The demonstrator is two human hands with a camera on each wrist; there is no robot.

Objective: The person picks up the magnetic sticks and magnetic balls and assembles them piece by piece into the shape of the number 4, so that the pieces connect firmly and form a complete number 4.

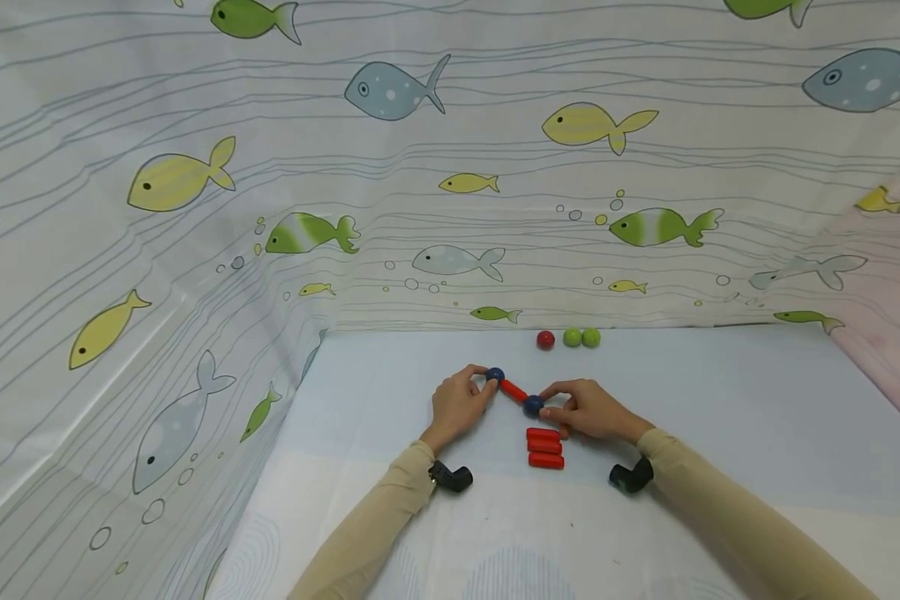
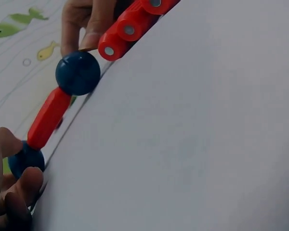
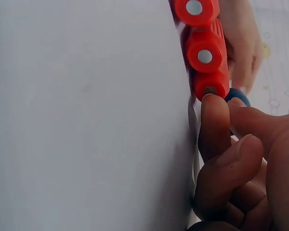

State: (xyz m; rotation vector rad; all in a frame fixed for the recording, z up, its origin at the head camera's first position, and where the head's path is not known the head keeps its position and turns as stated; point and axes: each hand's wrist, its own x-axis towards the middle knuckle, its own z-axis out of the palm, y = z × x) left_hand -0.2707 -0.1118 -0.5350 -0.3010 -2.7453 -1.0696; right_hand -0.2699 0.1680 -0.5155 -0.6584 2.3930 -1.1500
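Observation:
A red magnetic rod (image 1: 513, 390) joins two dark blue balls end to end. My left hand (image 1: 459, 406) pinches the farther blue ball (image 1: 496, 375) between thumb and fingers. The nearer blue ball (image 1: 533, 406) is pinched by my right hand (image 1: 588, 408). Just below that hand, several red rods (image 1: 546, 460) lie side by side, with silvery magnet ends showing in both wrist views. In the right wrist view, a right fingertip (image 3: 215, 115) is right at the end of one of these rods (image 3: 211, 86).
Toward the back of the white table (image 1: 390, 500) stand a red ball (image 1: 545, 339) and two green balls (image 1: 572, 337). Behind them rises a fish-patterned curtain (image 1: 390, 292), which also runs along the left side. Each wrist wears a black camera (image 1: 450, 477).

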